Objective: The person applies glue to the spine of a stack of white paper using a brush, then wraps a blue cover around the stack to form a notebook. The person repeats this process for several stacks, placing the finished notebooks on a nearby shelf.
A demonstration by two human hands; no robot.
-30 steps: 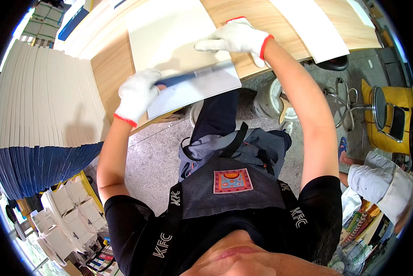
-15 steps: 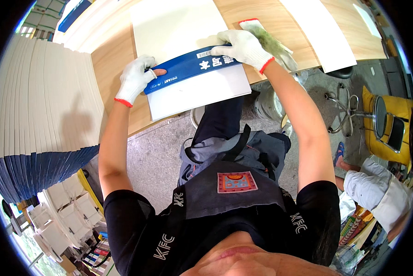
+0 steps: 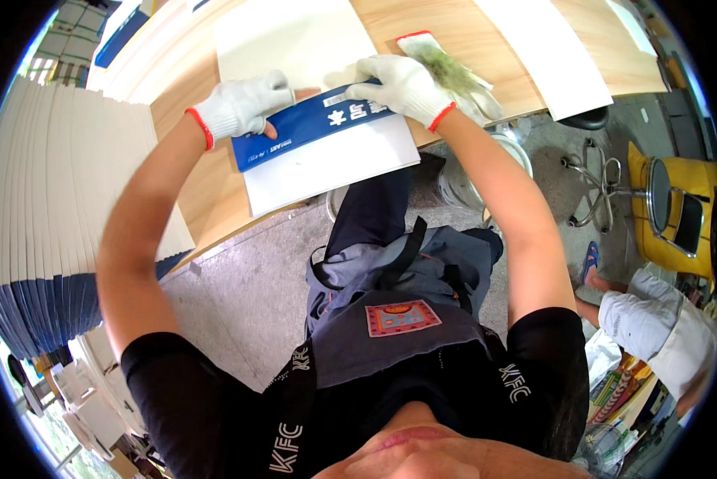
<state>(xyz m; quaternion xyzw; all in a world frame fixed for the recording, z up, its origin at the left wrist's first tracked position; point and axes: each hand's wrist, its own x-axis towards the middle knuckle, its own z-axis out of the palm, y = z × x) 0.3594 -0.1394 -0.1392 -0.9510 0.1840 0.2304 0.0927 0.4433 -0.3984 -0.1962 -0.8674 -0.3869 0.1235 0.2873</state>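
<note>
A blue cover strip (image 3: 295, 132) with white print lies across a white paper pad (image 3: 334, 172) at the table's near edge. Over its left part rests my left hand (image 3: 243, 105) in a white, red-cuffed glove, the bare thumb and index finger stretched apart on the blue. My right hand (image 3: 402, 86), gloved likewise, has its curled fingers and thumb closed at the strip's upper right edge. Beyond the strip, a large cream sheet (image 3: 295, 40) spreads over the table; whether it joins the pad is hidden.
A soiled white glove (image 3: 450, 72) lies right of my right hand. A tall stack of blue-backed pads (image 3: 63, 191) stands at the left. Another white sheet (image 3: 550, 56) crosses the table's right side. A wheeled stool (image 3: 602, 184) and a yellow chair (image 3: 686, 207) are farther right.
My left hand has turned inward and moved up over the strip, its fingers now stretched out. More of the strip's blue face shows at the left. My right hand stays at the upper edge.
</note>
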